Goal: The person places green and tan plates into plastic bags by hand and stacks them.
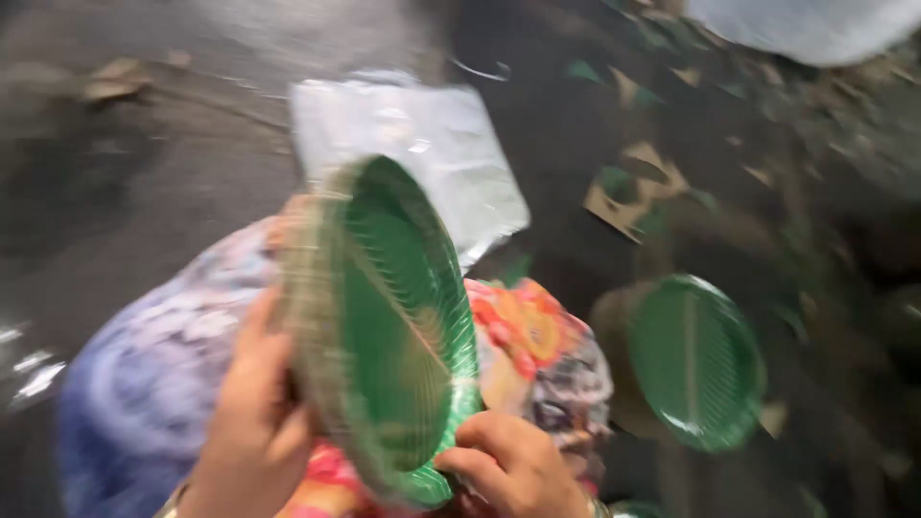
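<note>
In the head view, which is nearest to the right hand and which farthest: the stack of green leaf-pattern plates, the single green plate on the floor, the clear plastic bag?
1. Stack of green leaf-pattern plates: touching the right hand, centre.
2. Single green plate on the floor: to the right.
3. Clear plastic bag: behind the stack, top.

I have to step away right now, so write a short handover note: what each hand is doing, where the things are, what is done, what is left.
Left hand: grips the back edge of a stack of green plates, held on edge over the lap.
Right hand: pinches the stack's lower rim.
Behind the stack: a clear plastic bag.
To the right on the dark floor: a second stack of green plates, amid paper scraps.
Done: one stack set down.
Left: the held stack is not yet put down or bagged.
</note>
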